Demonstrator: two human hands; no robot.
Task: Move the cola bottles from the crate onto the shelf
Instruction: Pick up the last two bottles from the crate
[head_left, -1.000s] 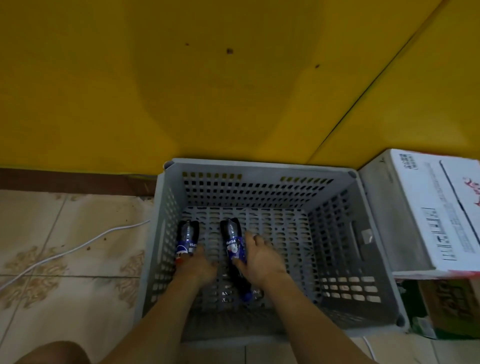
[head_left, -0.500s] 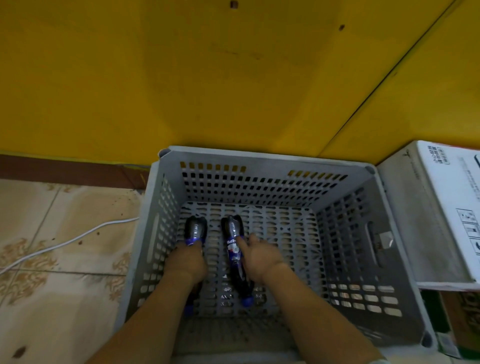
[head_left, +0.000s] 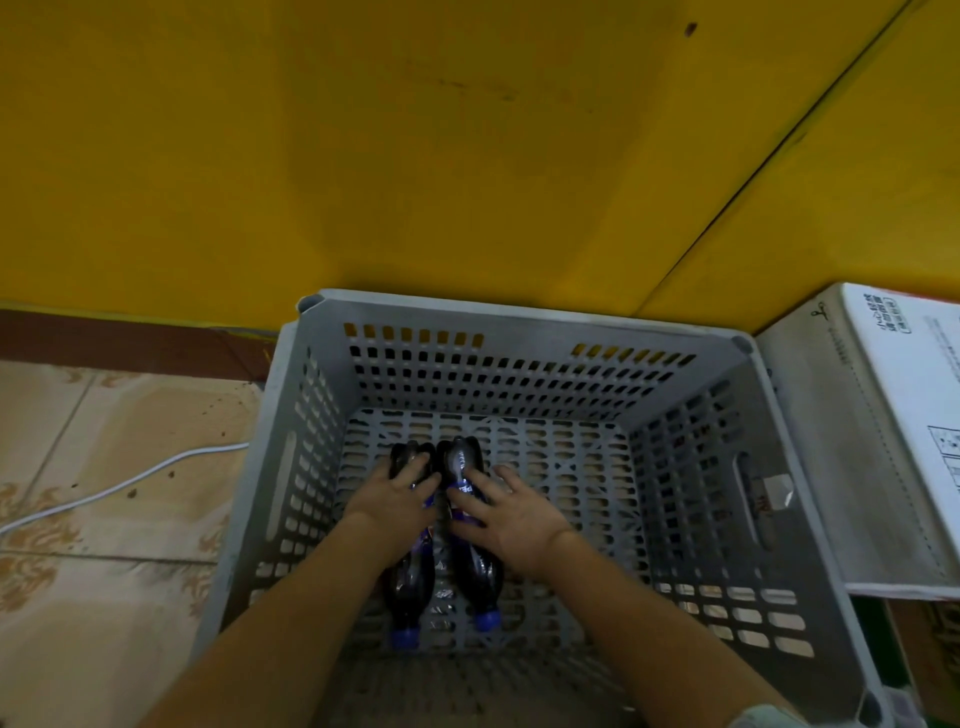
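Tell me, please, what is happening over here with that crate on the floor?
A person is reaching both hands into a grey plastic crate on the tiled floor. The left hand rests on one cola bottle, the right hand on the other cola bottle. Both bottles lie side by side on the crate's bottom, blue caps toward the person, not yet lifted.

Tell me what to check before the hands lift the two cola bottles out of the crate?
1. Left hand on the left bottle: ok.
2. Right hand on the right bottle: ok, lying on it.
3. Fingers wrapped fully around each bottle: cannot tell.
4. Blue caps on both bottles: ok.
5. Nothing else in the grey crate blocking the lift: ok.
6. Shelf has room: cannot tell, not in view.
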